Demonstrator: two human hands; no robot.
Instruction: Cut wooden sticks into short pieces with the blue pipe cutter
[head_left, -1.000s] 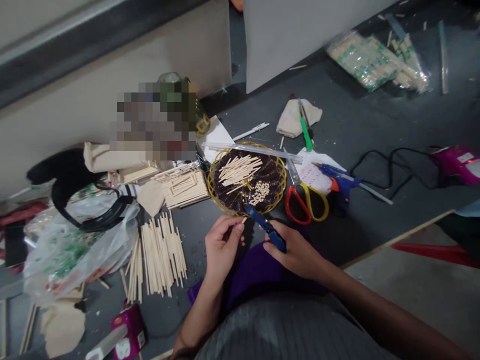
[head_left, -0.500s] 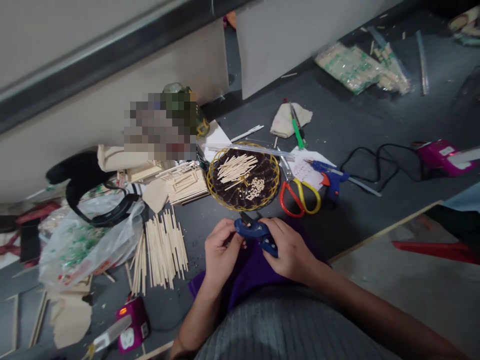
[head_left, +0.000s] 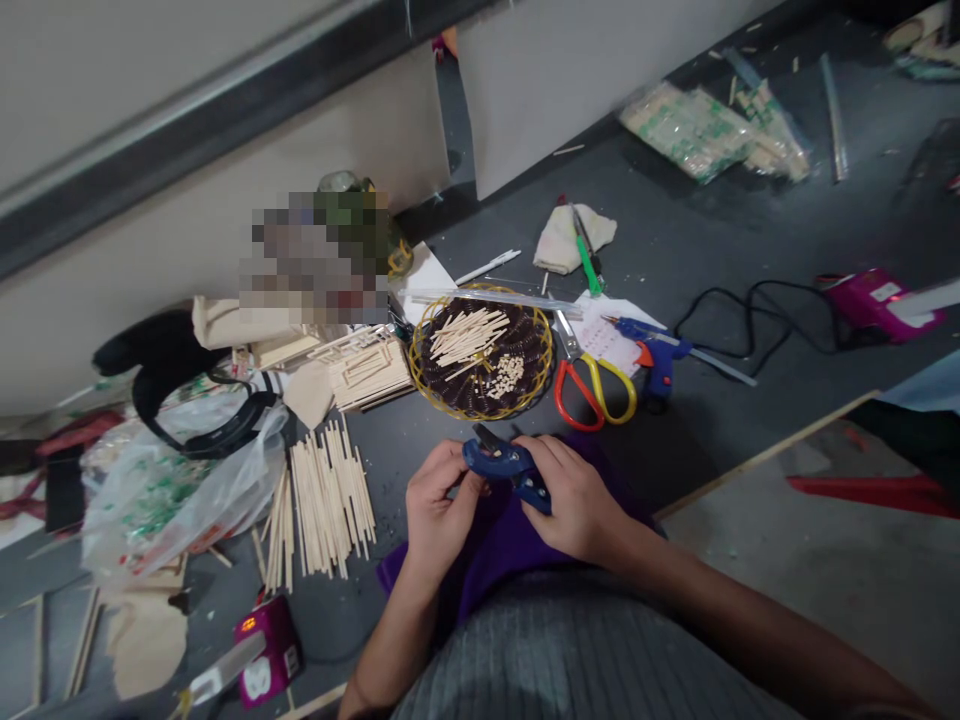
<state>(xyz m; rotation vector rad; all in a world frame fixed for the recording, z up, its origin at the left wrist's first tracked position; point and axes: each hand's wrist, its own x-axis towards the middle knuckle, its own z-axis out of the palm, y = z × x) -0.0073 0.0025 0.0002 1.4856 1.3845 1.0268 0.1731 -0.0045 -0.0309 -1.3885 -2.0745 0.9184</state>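
My right hand (head_left: 577, 500) is wrapped round the handles of a blue hand cutter (head_left: 496, 458) with a dark blade. Its head points left, toward my left hand (head_left: 441, 505). The fingers of my left hand are pinched together beside the cutter's jaws. A tiny pale bit shows at the jaws, but what the left fingers hold is mostly hidden. A purple cloth (head_left: 480, 580) lies below both hands. Just beyond them is a round brown woven basket (head_left: 534, 335) with a yellow rim, holding short wooden sticks (head_left: 469, 337) and small cut wooden pieces (head_left: 506, 376).
Scissors (head_left: 592, 385) with red and yellow handles lie right of the basket, beside a blue glue gun (head_left: 656, 355). Long wooden sticks (head_left: 330, 495) and a plastic bag (head_left: 187, 510) lie left. A green cutter knife (head_left: 589, 255) rests on a folded cloth (head_left: 555, 240).
The view has shifted slightly, so most things sit a little further left. Both hands keep nearly the same pose around the cutter.
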